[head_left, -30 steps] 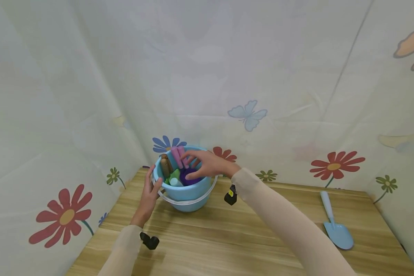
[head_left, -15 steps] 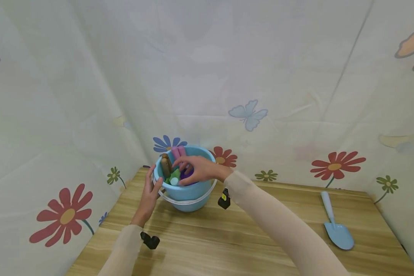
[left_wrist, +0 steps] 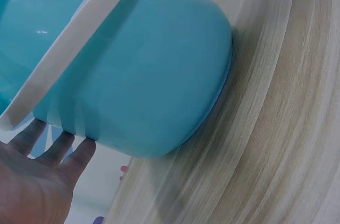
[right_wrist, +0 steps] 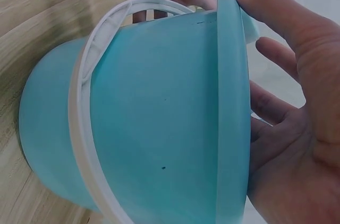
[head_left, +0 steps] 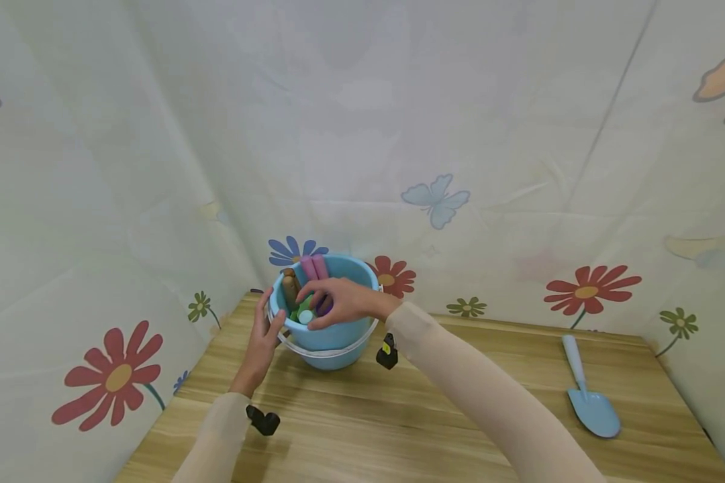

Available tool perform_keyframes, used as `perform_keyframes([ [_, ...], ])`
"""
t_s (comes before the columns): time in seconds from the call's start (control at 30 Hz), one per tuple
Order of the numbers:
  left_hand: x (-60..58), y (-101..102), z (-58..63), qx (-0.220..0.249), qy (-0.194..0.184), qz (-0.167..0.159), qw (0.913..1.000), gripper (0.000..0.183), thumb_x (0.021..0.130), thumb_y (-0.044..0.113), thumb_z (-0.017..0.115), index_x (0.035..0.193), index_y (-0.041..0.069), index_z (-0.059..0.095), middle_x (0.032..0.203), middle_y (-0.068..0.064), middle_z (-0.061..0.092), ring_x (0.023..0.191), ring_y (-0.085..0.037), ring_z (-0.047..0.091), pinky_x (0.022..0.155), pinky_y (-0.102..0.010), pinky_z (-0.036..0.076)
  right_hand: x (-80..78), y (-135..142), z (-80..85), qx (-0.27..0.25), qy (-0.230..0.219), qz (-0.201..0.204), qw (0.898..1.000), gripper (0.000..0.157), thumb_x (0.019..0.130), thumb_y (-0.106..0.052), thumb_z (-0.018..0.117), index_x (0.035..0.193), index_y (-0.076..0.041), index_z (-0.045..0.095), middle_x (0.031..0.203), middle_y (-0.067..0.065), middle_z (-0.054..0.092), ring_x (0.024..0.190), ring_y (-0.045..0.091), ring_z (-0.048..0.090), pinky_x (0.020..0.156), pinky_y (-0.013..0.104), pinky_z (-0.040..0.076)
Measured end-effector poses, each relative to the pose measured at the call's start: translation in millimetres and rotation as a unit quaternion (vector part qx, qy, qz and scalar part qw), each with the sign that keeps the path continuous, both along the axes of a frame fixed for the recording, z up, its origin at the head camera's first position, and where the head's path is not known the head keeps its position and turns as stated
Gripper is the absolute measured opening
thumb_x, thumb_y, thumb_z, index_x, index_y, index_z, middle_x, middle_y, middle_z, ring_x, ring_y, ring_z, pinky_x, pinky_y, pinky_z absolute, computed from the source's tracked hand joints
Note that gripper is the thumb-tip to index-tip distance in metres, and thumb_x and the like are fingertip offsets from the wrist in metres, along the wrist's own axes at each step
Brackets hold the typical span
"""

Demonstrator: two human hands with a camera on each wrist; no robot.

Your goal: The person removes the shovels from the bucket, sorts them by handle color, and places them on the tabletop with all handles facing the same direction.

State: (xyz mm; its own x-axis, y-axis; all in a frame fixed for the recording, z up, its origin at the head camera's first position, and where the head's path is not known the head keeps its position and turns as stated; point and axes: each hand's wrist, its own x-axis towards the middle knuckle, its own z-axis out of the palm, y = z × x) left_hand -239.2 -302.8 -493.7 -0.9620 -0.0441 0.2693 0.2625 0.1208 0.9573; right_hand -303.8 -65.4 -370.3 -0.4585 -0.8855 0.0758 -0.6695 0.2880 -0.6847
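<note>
A light blue bucket (head_left: 332,345) with a white handle (head_left: 338,353) stands upright on the wooden table. My left hand (head_left: 260,342) rests against its left side, straight fingers on the outer wall and thumb by the rim. My right hand (head_left: 347,300) reaches over the opening, fingers apart and bent inward. In the right wrist view its thumb touches the rim beside a light blue round end (right_wrist: 251,28). Inside are a pink two-pronged piece (head_left: 314,267), a brown piece (head_left: 290,290), a green piece (head_left: 309,302) and a purple piece, largely hidden by the right hand.
A light blue toy shovel (head_left: 591,399) lies at the table's right. Behind and beside the wooden table (head_left: 411,422) hangs a pale curtain (head_left: 350,121) printed with flowers and butterflies.
My right hand has moved left and slightly down, from over the purple piece to the light blue end and the green piece at the bucket's front left. The left hand has stayed put.
</note>
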Motion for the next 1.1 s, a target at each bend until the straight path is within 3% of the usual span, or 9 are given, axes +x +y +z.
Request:
perform_keyframes([
  [0.3,1.0,1.3,2.5,0.002,0.002,0.003,1.0,0.061,0.111,0.039,0.044,0.163,0.039,0.012,0.169,-0.007,0.012,0.149,-0.032,0.026,0.112,-0.065,0.034,0.1,-1.3,1.0,0.025,0.005,-0.002,1.0,0.049,0.092,-0.032,0.08,0.134,-0.012,0.063,0.123,0.005,0.07,0.111,0.018,0.068,0.092,0.026,0.054],
  [0.57,2.9,2.4,3.4,0.003,0.002,0.007,1.0,0.061,0.111,0.039,0.045,0.162,0.04,0.013,0.169,-0.006,0.012,0.149,-0.033,0.025,0.112,-0.067,0.032,2.0,-1.5,4.2,0.038,0.001,0.001,0.999,0.032,0.094,-0.03,0.078,0.122,-0.02,0.069,0.118,-0.001,0.071,0.108,0.01,0.066,0.092,0.025,0.054],
  [1.1,1.2,1.2,1.2,-0.001,0.002,0.006,1.0,0.061,0.111,0.036,0.043,0.163,0.038,0.01,0.17,-0.006,0.011,0.15,-0.032,0.023,0.114,-0.066,0.03,-0.7,-1.8,4.7,0.023,0.005,0.021,0.999,0.024,0.097,-0.018,0.073,0.121,-0.015,0.071,0.114,0.0,0.073,0.105,0.01,0.067,0.094,0.025,0.053],
])
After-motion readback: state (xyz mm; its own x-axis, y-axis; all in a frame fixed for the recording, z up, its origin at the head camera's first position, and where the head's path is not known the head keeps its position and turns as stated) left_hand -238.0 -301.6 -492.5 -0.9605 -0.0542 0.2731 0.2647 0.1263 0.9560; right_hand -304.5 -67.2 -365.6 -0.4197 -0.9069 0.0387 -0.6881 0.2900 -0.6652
